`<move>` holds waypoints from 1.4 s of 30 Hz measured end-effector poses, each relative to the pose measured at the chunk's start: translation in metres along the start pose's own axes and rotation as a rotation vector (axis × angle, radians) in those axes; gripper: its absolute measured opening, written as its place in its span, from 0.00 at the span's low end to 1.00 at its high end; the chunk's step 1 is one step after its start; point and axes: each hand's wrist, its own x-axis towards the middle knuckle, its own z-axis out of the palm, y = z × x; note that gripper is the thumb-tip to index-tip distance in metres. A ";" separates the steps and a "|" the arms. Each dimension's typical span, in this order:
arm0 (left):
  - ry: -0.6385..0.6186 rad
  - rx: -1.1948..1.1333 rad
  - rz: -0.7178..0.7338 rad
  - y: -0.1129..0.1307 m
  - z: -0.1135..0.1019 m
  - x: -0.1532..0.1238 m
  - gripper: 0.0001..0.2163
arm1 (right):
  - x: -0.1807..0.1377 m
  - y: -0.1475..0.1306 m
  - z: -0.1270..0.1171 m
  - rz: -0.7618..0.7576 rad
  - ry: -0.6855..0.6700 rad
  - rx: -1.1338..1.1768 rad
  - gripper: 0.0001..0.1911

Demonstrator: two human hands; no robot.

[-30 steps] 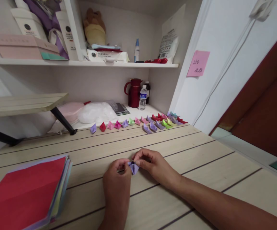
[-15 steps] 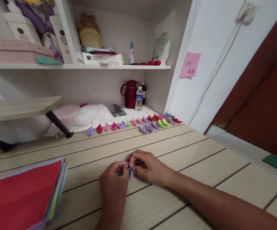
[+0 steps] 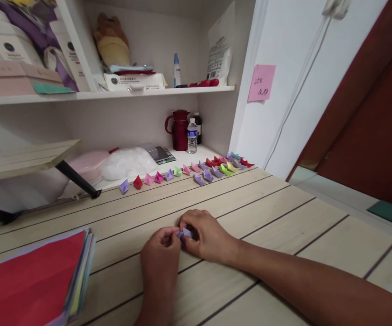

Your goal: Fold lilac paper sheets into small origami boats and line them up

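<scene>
A small folded piece of purple paper [image 3: 186, 233] is pinched between both hands, low over the wooden table [image 3: 250, 208]. My left hand [image 3: 162, 249] grips its left end with thumb and forefinger. Curled around the right side, my right hand [image 3: 206, 235] holds it between thumb and fingers. The fingers cover much of the paper, so its full shape is hidden. Beyond the hands, small folded paper boats [image 3: 208, 175] in purple, red, pink, green and yellow stand in rows along the table's far edge.
A stack of coloured paper [image 3: 36, 276], red on top, lies at the left front. A raised wooden stand [image 3: 26, 158] with black legs is behind it. At the back are a white plastic bag [image 3: 128, 163], a red jug [image 3: 180, 130] and a water bottle [image 3: 192, 136].
The purple paper has turned in the fingers, and a lighter flap now shows by the right thumb. Both hands stay close together. The whole view has shifted slightly.
</scene>
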 end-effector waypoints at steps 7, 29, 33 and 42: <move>0.006 -0.003 0.017 -0.013 0.005 0.001 0.09 | 0.002 0.006 -0.001 -0.027 0.028 0.013 0.07; -0.024 0.167 0.123 -0.014 0.005 0.004 0.08 | -0.001 0.007 -0.003 -0.053 0.031 -0.036 0.15; -0.014 0.160 0.140 -0.016 0.007 0.004 0.08 | -0.002 0.008 -0.004 -0.057 0.002 -0.069 0.12; 0.016 0.129 0.252 -0.019 0.008 0.003 0.07 | 0.001 0.010 -0.012 -0.099 -0.055 -0.156 0.06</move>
